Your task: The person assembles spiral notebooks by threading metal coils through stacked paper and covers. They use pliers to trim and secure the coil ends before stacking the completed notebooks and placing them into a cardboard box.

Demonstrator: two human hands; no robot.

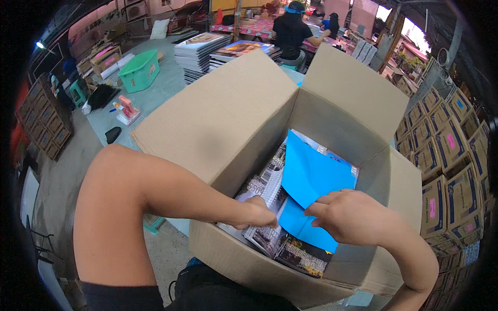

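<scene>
An open cardboard box (249, 262) stands in front of me with its flaps spread outward. Inside lie several spiral notebooks (303, 257) with dark printed covers. My right hand (353, 215) pinches the edge of a bent blue sheet (316, 171), which lies partly raised over the notebooks. Under it another piece of blue (306, 228) shows; whether it belongs to the same sheet I cannot tell. My left hand (259, 211) reaches over the box's left wall, its fingers closed at the edge of a spiral notebook (259, 236) beside the blue. Its fingertips are partly hidden.
Beyond the box, stacks of books (199, 54) stand on a pale table (171, 85) with a green plastic bin (140, 71). Piled cartons (451, 171) rise on the right, more cartons (46, 116) on the left. A person in black (294, 33) sits at a far table.
</scene>
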